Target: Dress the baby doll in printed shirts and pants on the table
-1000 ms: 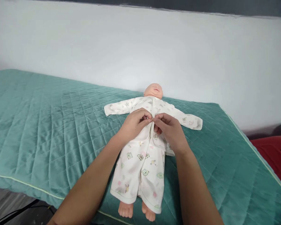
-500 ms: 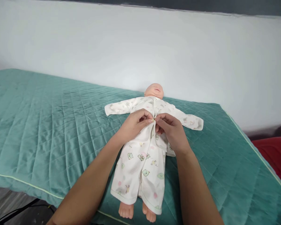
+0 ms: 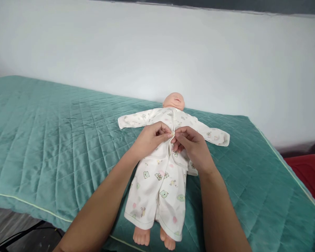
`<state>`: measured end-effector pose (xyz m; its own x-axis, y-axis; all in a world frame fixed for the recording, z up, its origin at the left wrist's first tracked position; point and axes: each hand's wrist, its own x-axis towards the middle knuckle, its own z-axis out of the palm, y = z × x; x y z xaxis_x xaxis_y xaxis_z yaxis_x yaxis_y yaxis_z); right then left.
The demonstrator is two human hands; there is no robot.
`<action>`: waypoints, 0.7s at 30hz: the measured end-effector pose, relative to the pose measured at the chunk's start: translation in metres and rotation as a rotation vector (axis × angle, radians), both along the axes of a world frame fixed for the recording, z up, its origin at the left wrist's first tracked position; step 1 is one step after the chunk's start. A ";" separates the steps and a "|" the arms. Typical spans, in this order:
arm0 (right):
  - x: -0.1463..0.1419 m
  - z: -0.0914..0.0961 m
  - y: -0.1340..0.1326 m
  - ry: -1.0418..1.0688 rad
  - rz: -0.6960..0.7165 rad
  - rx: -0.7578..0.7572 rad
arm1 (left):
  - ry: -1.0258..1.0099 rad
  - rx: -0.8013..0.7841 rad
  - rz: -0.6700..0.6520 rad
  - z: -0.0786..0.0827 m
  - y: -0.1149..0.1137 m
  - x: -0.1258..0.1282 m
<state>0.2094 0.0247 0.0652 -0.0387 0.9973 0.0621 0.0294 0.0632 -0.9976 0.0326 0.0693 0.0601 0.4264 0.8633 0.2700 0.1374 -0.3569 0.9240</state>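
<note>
A baby doll [image 3: 174, 101] lies on its back, its head toward the wall and its bare feet toward me. It wears a white printed shirt [image 3: 157, 115] with long sleeves spread to both sides, and matching white trousers [image 3: 157, 189]. At the front opening, my left hand [image 3: 154, 140] pinches one edge of the shirt between thumb and forefinger. My right hand [image 3: 191, 143] pinches the facing edge, fingertips almost meeting the left ones. Whatever fastener lies between the fingertips is too small to make out. Below the hands the shirt front hangs apart.
A green quilted cover [image 3: 68, 140] with pale piping spreads under the doll. Behind it rises a white wall [image 3: 147, 49]. A red plastic seat [image 3: 307, 175] stands at the right edge, and dark cables [image 3: 23, 232] run over the floor at lower left.
Both hands stay at the shirt opening, with only a slight shift of the fingertips. The shirt edges look drawn closer together between them. The view has moved very slightly.
</note>
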 end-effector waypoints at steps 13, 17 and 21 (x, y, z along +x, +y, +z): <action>0.000 0.000 0.000 0.029 0.059 -0.001 | 0.051 -0.071 -0.036 0.007 -0.003 -0.003; 0.001 -0.001 0.000 0.031 0.072 0.002 | 0.054 -0.078 -0.013 0.007 -0.003 -0.001; 0.000 0.000 0.000 0.016 0.078 0.003 | 0.060 -0.050 0.026 0.006 -0.004 0.003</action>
